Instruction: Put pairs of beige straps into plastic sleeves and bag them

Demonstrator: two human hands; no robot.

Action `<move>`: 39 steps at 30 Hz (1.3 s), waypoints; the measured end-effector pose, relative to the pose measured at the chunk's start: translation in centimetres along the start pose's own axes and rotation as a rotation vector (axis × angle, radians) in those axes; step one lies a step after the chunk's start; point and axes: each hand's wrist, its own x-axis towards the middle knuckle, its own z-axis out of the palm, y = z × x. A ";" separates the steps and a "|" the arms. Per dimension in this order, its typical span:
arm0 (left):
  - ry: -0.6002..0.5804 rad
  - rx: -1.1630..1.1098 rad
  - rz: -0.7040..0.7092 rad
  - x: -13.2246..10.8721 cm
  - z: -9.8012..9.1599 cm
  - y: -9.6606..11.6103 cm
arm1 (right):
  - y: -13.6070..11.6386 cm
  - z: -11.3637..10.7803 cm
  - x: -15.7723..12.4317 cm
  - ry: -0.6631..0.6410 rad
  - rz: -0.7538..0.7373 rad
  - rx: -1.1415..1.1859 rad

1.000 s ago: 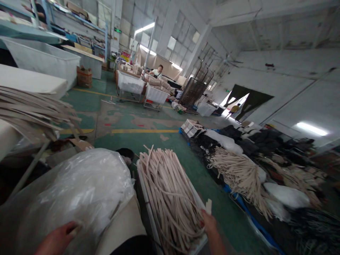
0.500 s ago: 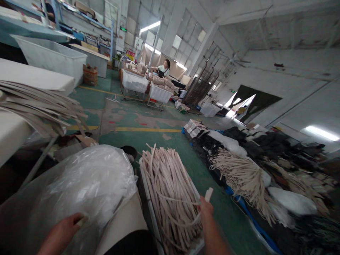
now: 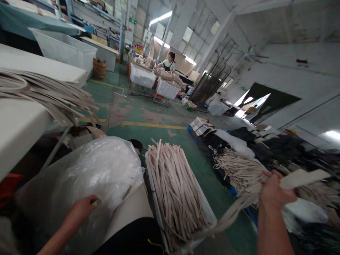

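"Where's the right hand point(image 3: 276, 193)?"
"Out past the bin's point(image 3: 211, 216) right edge, fingers wrapped round a strip point(image 3: 233, 213) that runs over the near right corner."
"And the left hand point(image 3: 83, 211)?"
"By the bag point(image 3: 108, 166), fingers curled; whether they grip anything, I can't tell."

Beige strips point(image 3: 174, 191) in pale bin point(image 3: 210, 214)
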 end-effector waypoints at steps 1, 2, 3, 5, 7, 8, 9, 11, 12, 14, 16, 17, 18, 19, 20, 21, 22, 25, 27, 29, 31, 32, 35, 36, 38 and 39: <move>0.001 -0.006 0.002 -0.2 -0.2 0.3 | -0.9 1.2 -0.5 0.023 -0.101 -0.016; 0.003 -0.014 0.002 -0.4 -0.3 0.5 | -2.0 2.3 -1.4 0.018 -0.249 -0.054; 0.006 -0.022 0.000 -0.5 -0.5 0.7 | -3.3 3.3 -2.6 -0.045 -0.390 -0.093; 0.025 -0.030 -0.012 -0.9 -0.7 1.0 | -5.9 5.1 -6.1 -0.298 -0.431 -0.040; 0.049 -0.028 -0.021 -1.2 -0.7 1.1 | -8.0 6.7 -10.5 -0.664 -0.298 0.170; 0.062 -0.029 -0.020 -1.4 -0.8 1.1 | -8.6 7.4 -12.8 -0.828 -0.215 0.272; 0.073 -0.032 -0.018 -1.6 -0.8 1.2 | -8.9 8.2 -15.2 -1.012 -0.139 0.336; 0.096 -0.038 -0.017 -1.9 -0.9 1.2 | -8.1 9.8 -19.8 -1.343 0.005 0.394; 0.111 -0.041 -0.018 -2.0 -1.0 1.2 | -7.3 10.6 -22.1 -1.473 0.088 0.408; 0.152 -0.046 -0.019 -2.3 -1.5 1.4 | -4.9 12.1 -26.4 -1.650 0.285 0.409; 0.211 -0.045 -0.004 -2.7 -2.2 1.8 | -2.4 13.2 -30.4 -1.729 0.518 0.385; 0.249 -0.044 0.009 -3.0 -2.7 2.0 | -1.3 13.5 -32.1 -1.771 0.633 0.345; 0.292 -0.054 0.015 -3.5 -3.1 2.3 | -0.3 13.6 -33.7 -1.800 0.691 0.320; 0.327 -0.080 0.016 -4.0 -3.5 2.7 | 0.4 13.6 -35.0 -1.838 0.742 0.294; 0.350 -0.134 0.016 -4.6 -3.8 3.1 | 1.0 13.5 -36.2 -1.876 0.779 0.274; 0.359 -0.213 0.019 -5.3 -4.0 3.5 | 1.4 13.3 -37.1 -1.912 0.805 0.259; 0.351 -0.307 0.026 -6.1 -4.1 4.0 | 1.7 13.1 -37.9 -1.947 0.836 0.247; 0.272 -0.523 0.097 -8.5 -3.7 5.1 | 2.1 12.5 -39.5 -2.073 0.875 0.183; 0.234 -0.558 0.134 -9.5 -3.3 5.5 | 2.0 12.4 -40.4 -2.175 0.816 0.092; 0.216 -0.570 0.147 -9.8 -3.1 5.6 | 1.5 12.5 -41.3 -2.224 0.703 0.021; 0.214 -0.623 0.138 -9.4 -3.1 5.4 | 0.7 12.8 -42.3 -2.182 0.578 0.014; 0.214 -0.673 0.127 -9.1 -3.1 5.3 | 0.2 13.1 -42.7 -2.137 0.514 0.028; 0.205 -0.874 0.073 -7.9 -3.2 5.2 | -1.5 14.1 -43.7 -2.000 0.362 0.058; 0.186 -0.926 0.049 -7.6 -3.2 5.3 | -2.0 14.5 -44.0 -1.965 0.329 0.065; 0.117 -0.970 0.012 -7.1 -3.1 5.4 | -2.7 15.3 -44.3 -1.911 0.281 0.073; 0.078 -0.966 0.005 -6.9 -2.9 5.5 | -2.9 15.7 -44.4 -1.889 0.258 0.072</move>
